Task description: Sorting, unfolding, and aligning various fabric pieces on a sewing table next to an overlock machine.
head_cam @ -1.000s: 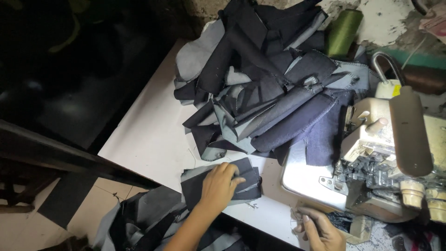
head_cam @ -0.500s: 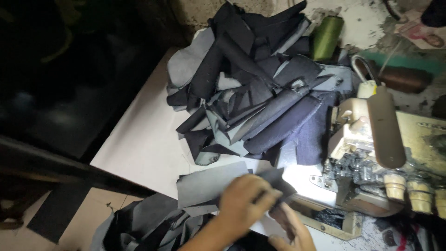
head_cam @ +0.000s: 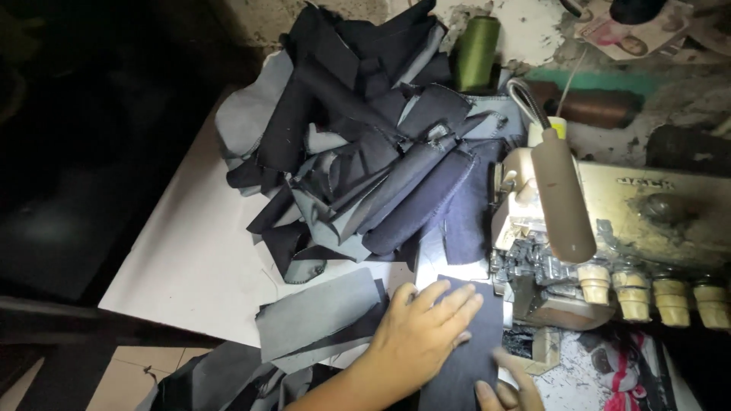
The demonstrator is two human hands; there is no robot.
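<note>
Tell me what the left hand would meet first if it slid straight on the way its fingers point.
The left hand lies flat on a dark fabric piece, fingers pointing up and right. Straight on, it would probably first meet the sewing machine, at its front near the needle area, though depth is hard to judge.

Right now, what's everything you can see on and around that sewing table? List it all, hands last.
dark fabric piece: one, navy-black, flat in front of the machine, under both hands
grey fabric pieces: a small stack, grey over dark, at the table's near edge, left of the hands
fabric pile: many cut pieces, black, navy and grey, heaped at the table's back
overlock sewing machine: one, beige and worn, at right
tension knobs: four, cream, along the machine's front
thread cone: one, olive green, behind the pile
thread spool: one, brown, lying behind the machine
table: one, white top
left hand: flat on the dark fabric piece
right hand: fingertips on its near edge, mostly out of frame
</note>
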